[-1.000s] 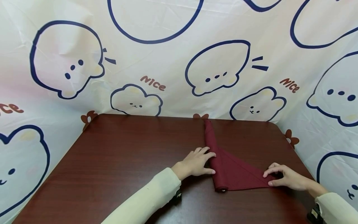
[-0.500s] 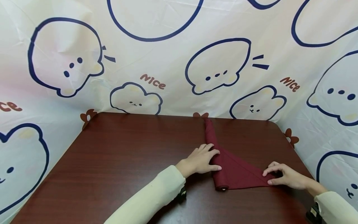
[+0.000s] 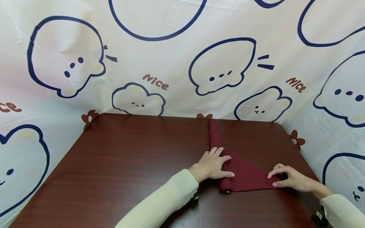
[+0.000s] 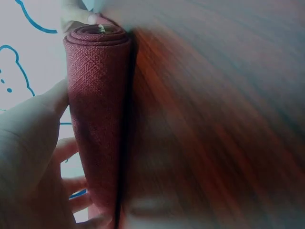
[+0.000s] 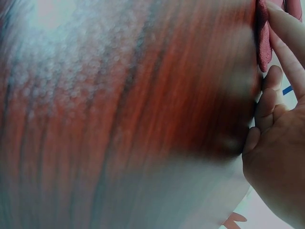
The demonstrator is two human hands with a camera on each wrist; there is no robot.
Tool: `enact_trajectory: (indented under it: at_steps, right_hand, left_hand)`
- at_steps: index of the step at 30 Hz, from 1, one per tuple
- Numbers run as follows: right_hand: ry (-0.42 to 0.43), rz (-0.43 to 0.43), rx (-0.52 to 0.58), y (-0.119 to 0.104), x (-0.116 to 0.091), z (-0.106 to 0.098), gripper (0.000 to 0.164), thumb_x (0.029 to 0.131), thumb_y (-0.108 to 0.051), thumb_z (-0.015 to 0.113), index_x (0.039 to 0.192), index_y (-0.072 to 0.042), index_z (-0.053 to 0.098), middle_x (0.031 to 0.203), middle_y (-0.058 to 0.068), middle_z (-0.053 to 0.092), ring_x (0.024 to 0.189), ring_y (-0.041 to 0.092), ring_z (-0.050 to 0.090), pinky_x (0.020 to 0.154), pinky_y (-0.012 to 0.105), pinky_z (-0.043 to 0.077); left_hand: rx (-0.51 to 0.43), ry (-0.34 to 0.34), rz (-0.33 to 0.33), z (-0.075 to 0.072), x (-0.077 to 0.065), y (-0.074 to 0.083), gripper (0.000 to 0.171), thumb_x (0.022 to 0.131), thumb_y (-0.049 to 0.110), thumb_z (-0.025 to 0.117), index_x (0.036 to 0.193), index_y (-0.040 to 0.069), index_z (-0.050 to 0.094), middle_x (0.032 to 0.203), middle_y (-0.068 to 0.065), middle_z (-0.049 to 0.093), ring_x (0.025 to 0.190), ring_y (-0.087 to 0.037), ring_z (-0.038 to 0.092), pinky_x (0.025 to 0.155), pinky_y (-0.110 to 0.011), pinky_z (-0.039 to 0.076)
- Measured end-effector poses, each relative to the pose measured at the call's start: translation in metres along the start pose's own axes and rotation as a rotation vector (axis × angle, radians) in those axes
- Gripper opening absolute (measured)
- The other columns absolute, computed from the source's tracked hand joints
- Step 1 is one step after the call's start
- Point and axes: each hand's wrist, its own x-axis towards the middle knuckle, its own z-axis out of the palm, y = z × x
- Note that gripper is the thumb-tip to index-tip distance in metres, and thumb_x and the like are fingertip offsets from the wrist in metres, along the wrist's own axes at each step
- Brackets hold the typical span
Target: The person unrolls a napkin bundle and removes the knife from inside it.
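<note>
A dark red woven cloth lies right of centre in the head view, partly rolled: the roll slants up-frame, its lower end showing coiled layers, while a flat triangular flap tapers to the right.

a screened-off work nook; home or studio, i cannot tell. pale sheeting printed with cartoon faces and the word "nice" hangs along three sides of a dark wood-grain table.

Two hands, one cloth, one table
</note>
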Motion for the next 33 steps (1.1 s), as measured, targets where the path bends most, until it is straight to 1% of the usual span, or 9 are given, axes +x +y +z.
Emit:
enact_trajectory:
  at_steps: [6, 21, 33]
  right_hand:
    - [0.000, -0.001, -0.003, 0.001, 0.000, 0.000, 0.021, 0.091, -0.005, 0.072, 0.111, -0.012, 0.073, 0.103, -0.002, 0.062, 0.097, 0.006, 0.053, 0.076, 0.023, 0.040]
    - [0.004, 0.018, -0.015, -0.003, 0.000, 0.000, 0.020, 0.091, -0.006, 0.072, 0.111, -0.013, 0.073, 0.103, -0.003, 0.062, 0.097, 0.005, 0.053, 0.076, 0.023, 0.039]
    - [-0.001, 0.011, 0.004, -0.004, 0.000, 0.000, 0.020, 0.091, -0.005, 0.072, 0.111, -0.011, 0.073, 0.103, -0.002, 0.062, 0.097, 0.006, 0.053, 0.077, 0.023, 0.039]
  left_hand:
    - [0.010, 0.005, -0.002, 0.000, -0.004, -0.005, 0.069, 0.090, 0.074, 0.052, 0.149, 0.038, 0.047, 0.163, 0.001, 0.032, 0.148, -0.018, 0.032, 0.113, -0.042, 0.039]
    - [-0.028, 0.004, 0.005, -0.001, -0.011, -0.015, 0.069, 0.090, 0.073, 0.055, 0.147, 0.035, 0.050, 0.165, 0.002, 0.029, 0.150, -0.020, 0.030, 0.115, -0.045, 0.037]
    - [-0.052, 0.011, 0.010, -0.005, -0.020, -0.025, 0.068, 0.089, 0.071, 0.059, 0.145, 0.033, 0.051, 0.165, 0.001, 0.030, 0.149, -0.023, 0.033, 0.115, -0.046, 0.038]
